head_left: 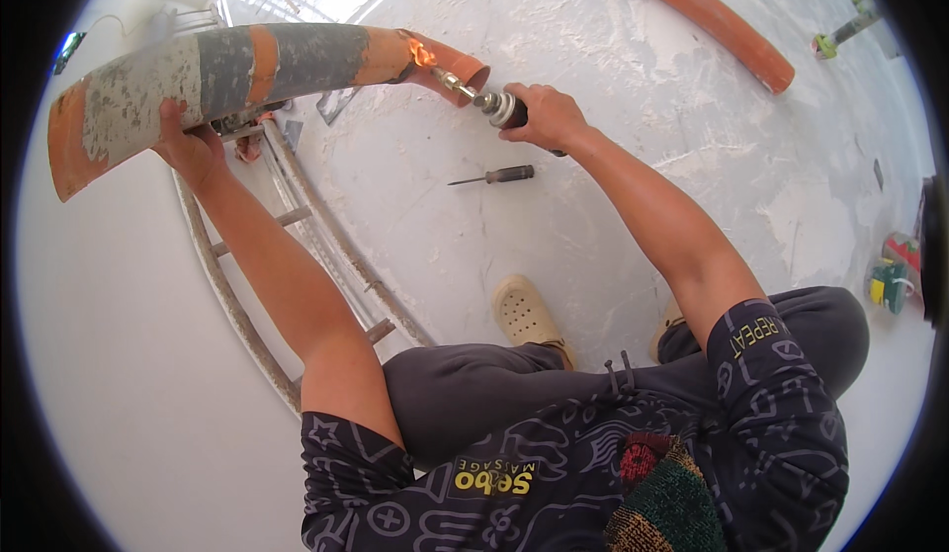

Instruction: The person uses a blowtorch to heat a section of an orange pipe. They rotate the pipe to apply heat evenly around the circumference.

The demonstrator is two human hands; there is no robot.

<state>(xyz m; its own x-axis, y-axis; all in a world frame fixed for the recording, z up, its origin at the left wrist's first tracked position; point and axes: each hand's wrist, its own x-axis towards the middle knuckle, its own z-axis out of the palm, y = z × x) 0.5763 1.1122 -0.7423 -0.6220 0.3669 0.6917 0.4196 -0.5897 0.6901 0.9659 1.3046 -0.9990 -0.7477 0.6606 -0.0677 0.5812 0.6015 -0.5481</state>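
My left hand (190,142) grips a thick orange plastic pipe (262,63) from below, near its left end. Grey patches and dried, flaking residue cover much of the pipe, and it lies crosswise in front of me. My right hand (546,117) is wrapped round a gas torch (502,109) with a metal nozzle. Its tip points at the pipe's right end, where an orange flame (422,53) burns on the pipe wall beside a darkened edge. On the floor below the torch lies a screwdriver (492,175) with a dark handle.
A wooden ladder (341,246) lies on the left, partly under the pipe and my left arm. Another orange pipe (702,18) rests on the pale, dusty floor (613,246) at the far right. Green and red containers (892,280) stand at the right edge.
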